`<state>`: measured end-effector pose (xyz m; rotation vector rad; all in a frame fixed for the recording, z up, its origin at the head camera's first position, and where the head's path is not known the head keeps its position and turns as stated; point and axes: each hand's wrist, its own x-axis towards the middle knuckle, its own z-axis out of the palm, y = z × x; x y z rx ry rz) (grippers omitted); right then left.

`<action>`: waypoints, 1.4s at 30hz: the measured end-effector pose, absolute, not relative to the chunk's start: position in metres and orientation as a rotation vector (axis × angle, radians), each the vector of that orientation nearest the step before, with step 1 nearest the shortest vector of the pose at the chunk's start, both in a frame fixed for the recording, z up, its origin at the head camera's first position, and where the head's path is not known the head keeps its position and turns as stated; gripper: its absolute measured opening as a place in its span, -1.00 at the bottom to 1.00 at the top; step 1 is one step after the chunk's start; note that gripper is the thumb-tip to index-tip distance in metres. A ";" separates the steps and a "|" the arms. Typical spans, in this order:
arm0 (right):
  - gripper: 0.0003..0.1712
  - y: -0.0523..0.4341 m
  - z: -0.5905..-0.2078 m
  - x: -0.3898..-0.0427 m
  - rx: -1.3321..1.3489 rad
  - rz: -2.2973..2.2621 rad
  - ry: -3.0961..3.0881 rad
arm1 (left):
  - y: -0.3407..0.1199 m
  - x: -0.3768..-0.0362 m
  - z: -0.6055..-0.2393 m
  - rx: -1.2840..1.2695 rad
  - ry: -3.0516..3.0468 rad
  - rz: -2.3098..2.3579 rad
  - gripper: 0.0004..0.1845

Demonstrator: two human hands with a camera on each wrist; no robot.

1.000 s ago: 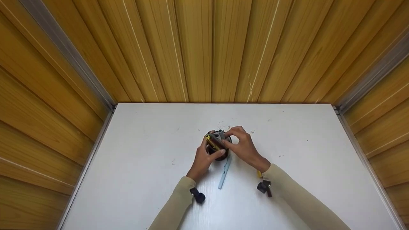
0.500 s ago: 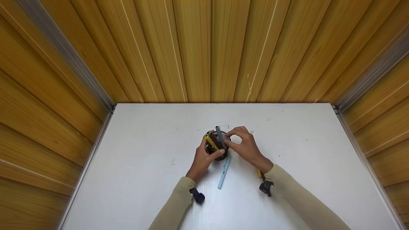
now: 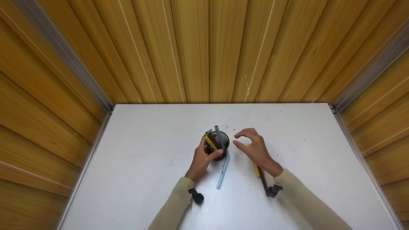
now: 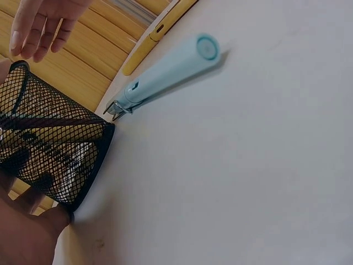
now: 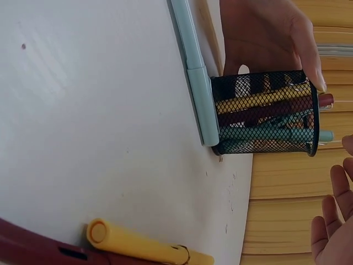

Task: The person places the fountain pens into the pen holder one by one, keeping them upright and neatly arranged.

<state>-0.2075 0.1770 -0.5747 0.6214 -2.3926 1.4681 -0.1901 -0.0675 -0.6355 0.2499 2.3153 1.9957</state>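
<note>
The left hand [image 3: 200,158] curls its fingers [image 3: 216,153] round the black mesh pen cup [image 3: 220,145], gripping it upright on the white table [image 3: 143,179]. Inside the cup stand a yellow pen [image 3: 210,142], a grey pen [image 3: 219,135] and a dark red one [image 5: 265,113]. The right hand [image 3: 255,150] hangs just right of the cup — fingers loosely bent, holding nothing, clear of the mesh. A light blue pen [image 3: 223,171] lies on the table touching the cup's base; a second yellow pen [image 5: 146,245] and a maroon pen [image 3: 262,180] lie under the right wrist.
</note>
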 end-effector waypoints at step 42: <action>-0.61 0.271 -0.641 -0.125 0.090 1.498 -2.704 | -0.073 -0.190 -0.635 0.216 2.286 1.985 0.02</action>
